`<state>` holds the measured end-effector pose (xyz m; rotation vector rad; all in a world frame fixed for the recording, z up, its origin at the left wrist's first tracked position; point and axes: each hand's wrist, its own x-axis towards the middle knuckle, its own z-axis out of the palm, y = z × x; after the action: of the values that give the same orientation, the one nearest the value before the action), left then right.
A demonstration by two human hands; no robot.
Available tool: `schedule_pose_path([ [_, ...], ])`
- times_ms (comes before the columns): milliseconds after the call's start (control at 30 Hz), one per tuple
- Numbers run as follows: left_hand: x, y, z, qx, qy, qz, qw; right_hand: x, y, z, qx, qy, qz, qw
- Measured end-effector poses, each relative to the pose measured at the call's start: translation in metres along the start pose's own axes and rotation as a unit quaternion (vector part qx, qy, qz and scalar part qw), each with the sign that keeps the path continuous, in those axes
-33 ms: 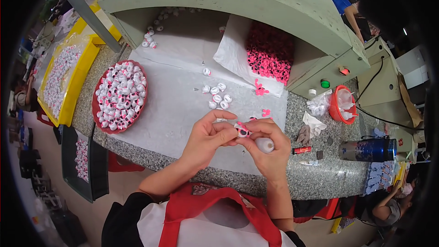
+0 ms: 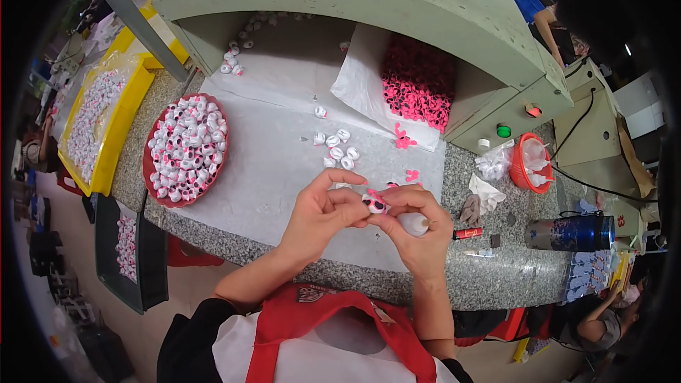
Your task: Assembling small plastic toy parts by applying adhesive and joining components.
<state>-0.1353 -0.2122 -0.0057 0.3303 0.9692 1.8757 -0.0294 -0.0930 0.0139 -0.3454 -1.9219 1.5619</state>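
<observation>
Both hands pinch one small white-and-pink piece above the desk's near edge.

Left hand [image 2: 317,214] grip closed on the white-and-pink piece [image 2: 374,203] from its left; right hand [image 2: 417,230] grip clamped on it from the right, a white glue bottle [image 2: 413,224] tucked in the palm. Beneath lies a white sheet [image 2: 284,149] on the granite desk [image 2: 496,276]. Loose white pieces [image 2: 336,145] sit just beyond; a red tray [image 2: 186,149] heaped with finished pieces lies well to the left; a pile of pink-and-black parts [image 2: 418,84] lies farther back.
</observation>
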Motion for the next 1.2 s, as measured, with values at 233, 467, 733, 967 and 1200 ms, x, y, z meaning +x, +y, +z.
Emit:
schedule_pose_path([
  [233, -0.012, 0.004, -0.002, 0.186, -0.078, 0.163, 0.966, -0.001, 0.004, -0.002, 0.110, -0.079, 0.030, 0.990],
  [467, -0.017, -0.001, -0.005, 0.182, -0.031, 0.149, 0.971, -0.002, 0.002, 0.008, 0.174, -0.046, 0.123, 0.976],
  [733, -0.017, 0.002, -0.007, 0.141, -0.023, 0.126, 0.982, -0.004, -0.006, 0.019, 0.138, 0.017, 0.161, 0.977],
  [967, -0.017, 0.003, -0.006, 0.132, -0.016, 0.143, 0.981, -0.003, 0.001, 0.019, 0.127, -0.009, 0.102, 0.987],
  [1200, -0.025, 0.000, -0.023, 0.095, 0.045, 0.192, 0.976, 0.000, 0.011, 0.046, 0.164, -0.005, 0.146, 0.976],
])
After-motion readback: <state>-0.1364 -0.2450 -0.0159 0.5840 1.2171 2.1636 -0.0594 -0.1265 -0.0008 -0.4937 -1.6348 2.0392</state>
